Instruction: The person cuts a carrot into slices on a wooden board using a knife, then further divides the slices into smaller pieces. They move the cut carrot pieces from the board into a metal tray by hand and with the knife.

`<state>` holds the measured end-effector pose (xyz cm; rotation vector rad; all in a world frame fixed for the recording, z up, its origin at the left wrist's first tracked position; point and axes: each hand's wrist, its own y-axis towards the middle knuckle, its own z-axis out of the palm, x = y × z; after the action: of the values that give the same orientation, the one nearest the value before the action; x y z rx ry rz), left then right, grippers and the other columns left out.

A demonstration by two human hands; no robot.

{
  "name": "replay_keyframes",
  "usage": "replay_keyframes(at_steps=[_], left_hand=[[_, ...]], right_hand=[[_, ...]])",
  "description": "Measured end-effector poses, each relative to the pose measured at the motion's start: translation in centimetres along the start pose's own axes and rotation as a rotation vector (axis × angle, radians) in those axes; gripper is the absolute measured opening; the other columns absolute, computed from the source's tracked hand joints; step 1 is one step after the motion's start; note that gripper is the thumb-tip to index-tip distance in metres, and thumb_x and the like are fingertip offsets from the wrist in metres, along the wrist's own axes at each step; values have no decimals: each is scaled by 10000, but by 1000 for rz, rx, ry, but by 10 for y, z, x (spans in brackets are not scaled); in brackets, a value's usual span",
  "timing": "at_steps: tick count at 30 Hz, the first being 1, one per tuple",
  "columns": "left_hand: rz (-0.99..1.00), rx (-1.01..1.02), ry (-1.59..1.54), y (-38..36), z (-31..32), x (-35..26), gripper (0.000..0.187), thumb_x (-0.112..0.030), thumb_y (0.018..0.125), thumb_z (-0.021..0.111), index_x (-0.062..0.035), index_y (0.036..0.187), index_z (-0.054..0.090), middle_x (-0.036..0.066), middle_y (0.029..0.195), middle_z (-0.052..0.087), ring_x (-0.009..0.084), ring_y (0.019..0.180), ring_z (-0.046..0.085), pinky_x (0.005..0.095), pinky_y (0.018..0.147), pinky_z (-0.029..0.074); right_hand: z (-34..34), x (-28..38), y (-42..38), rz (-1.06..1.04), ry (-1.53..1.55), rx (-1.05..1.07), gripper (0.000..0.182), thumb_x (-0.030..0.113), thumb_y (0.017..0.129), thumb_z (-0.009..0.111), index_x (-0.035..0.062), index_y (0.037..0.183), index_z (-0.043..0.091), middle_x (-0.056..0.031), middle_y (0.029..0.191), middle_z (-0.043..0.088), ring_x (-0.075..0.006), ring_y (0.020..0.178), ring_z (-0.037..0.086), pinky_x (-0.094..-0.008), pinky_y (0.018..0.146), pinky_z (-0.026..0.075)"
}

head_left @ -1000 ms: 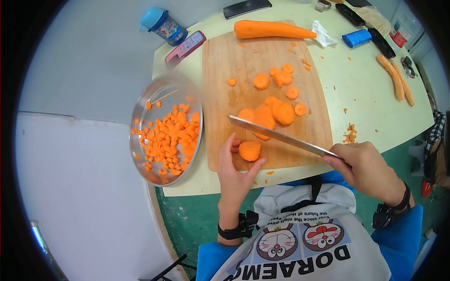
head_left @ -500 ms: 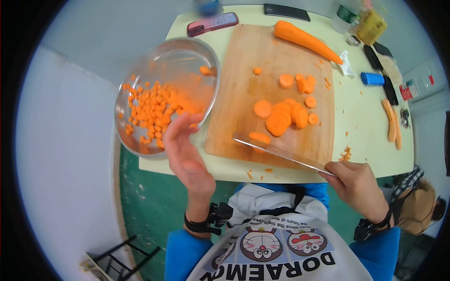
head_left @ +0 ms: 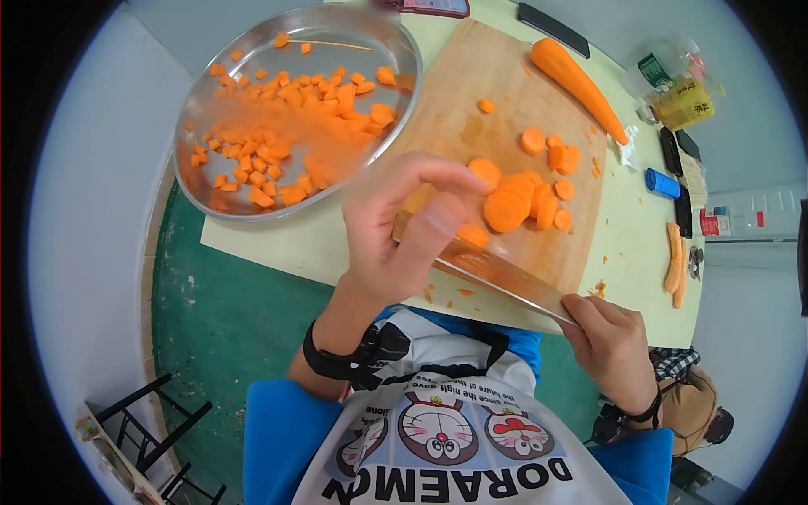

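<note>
My right hand [head_left: 610, 341] grips the handle of a kitchen knife [head_left: 509, 282], whose blade slants across the near edge of the wooden cutting board [head_left: 450, 101]. My left hand [head_left: 396, 231] is over the board's near left corner by the blade's far end, fingers curved and thumb apart. It hides part of the blade and a carrot piece beneath. Just beyond the knife lie several round carrot slices [head_left: 507, 210], some overlapping. A large peeled carrot [head_left: 576, 84] rests along the board's far right side.
Left of the board, a round steel tray [head_left: 410, 63] holds many diced carrot pieces [head_left: 257, 160], partly blurred. To the right are a blue roll [head_left: 662, 183], thin carrots [head_left: 674, 265], a plastic bottle [head_left: 661, 67] and a yellow package [head_left: 683, 105]. A black phone-like object [head_left: 553, 29] lies behind the board.
My left hand has moved right, from the tray's edge to above the board beside the knife. My right hand still holds the knife. The view has shifted and turned slightly.
</note>
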<state>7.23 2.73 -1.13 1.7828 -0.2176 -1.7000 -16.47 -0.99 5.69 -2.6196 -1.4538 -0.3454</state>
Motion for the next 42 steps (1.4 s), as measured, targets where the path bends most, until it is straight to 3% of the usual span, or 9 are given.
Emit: replay_keyframes(at_steps=[12,20,24,26,29,42], left_hand=[[-12,7,-25,4,5,-2,432,-307,929,371,66,828,565,101,667,547,124,591,510,247,593,403],[-263,41,-35,6,4,-11,373,-236,894,389,45,706,546,79,566,485,75,449,392,227,459,313],[-257,22,-46,9,8,-7,354,-209,873,391,25,631,500,85,531,455,97,449,367,246,453,297],[-117,82,-74,8,5,4,330,-180,842,396,3,572,450,107,514,441,133,462,371,264,451,281],[-144,52,-128,9,8,3,320,-165,817,393,-14,535,404,118,502,430,162,473,370,276,453,267],[-176,35,-131,8,10,3,321,-178,808,402,-16,531,405,116,504,440,167,481,374,281,467,282]], right_hand=[[5,-1,-2,71,58,23,219,33,698,664,55,869,529,-71,695,547,-246,593,575,-334,486,461],[5,-4,-1,79,92,49,212,47,718,654,54,882,519,-71,699,543,-247,577,571,-337,477,457],[5,-6,-1,77,94,62,196,50,727,650,49,864,510,-69,678,529,-246,565,567,-336,463,449],[5,-7,0,73,96,54,196,51,725,652,47,857,507,-69,670,522,-243,557,564,-334,459,447],[6,-8,0,61,97,55,199,51,720,657,44,842,501,-68,653,507,-236,542,556,-330,449,441],[7,-11,2,40,115,92,226,43,690,661,44,830,483,-63,636,477,-220,520,548,-320,430,435]])
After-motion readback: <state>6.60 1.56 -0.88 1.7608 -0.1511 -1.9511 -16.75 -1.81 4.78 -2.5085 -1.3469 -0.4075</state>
